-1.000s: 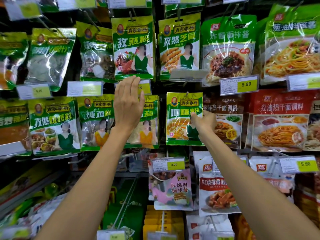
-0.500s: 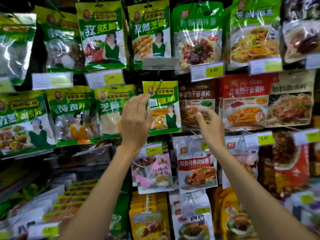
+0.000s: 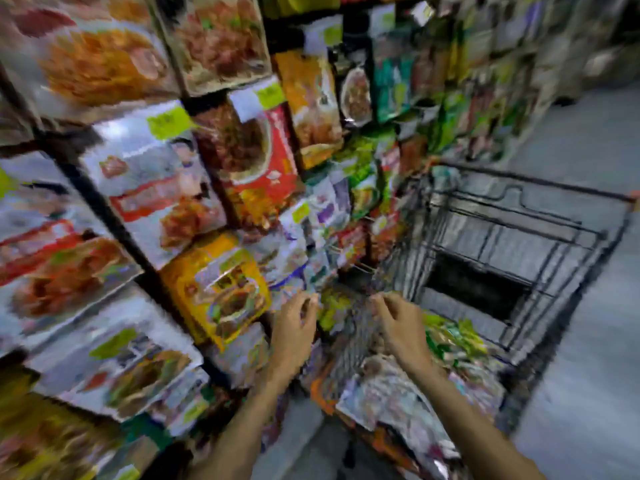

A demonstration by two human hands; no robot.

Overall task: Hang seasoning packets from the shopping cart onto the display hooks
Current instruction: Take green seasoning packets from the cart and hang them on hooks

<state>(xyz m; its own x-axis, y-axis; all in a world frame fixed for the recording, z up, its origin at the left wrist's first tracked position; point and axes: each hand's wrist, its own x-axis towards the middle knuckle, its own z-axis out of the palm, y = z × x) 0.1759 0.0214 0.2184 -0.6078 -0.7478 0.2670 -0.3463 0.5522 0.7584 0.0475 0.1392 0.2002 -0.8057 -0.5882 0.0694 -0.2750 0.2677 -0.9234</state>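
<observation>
The view is heavily blurred by motion. My left hand [image 3: 294, 327] and my right hand [image 3: 401, 323] hang in front of me at mid-height, fingers loosely curled and apart, nothing in either. Below and to the right stands the black wire shopping cart [image 3: 519, 237], with green seasoning packets [image 3: 457, 341] and a silvery packet [image 3: 391, 393] lying in its near end. My right hand hovers just above the cart's near corner. Hanging packets fill the display rack [image 3: 104, 209] on the left.
A yellow packet [image 3: 214, 285] and a red packet [image 3: 256, 161] hang on the rack close to my left hand. Yellow-green price tags [image 3: 166, 123] stick out from the hooks. Grey floor [image 3: 588, 393] runs along the aisle right of the cart.
My view has swung down and to the right, from the hanging green packets to the cart. Both hands have left the display and dropped toward the cart, holding nothing.
</observation>
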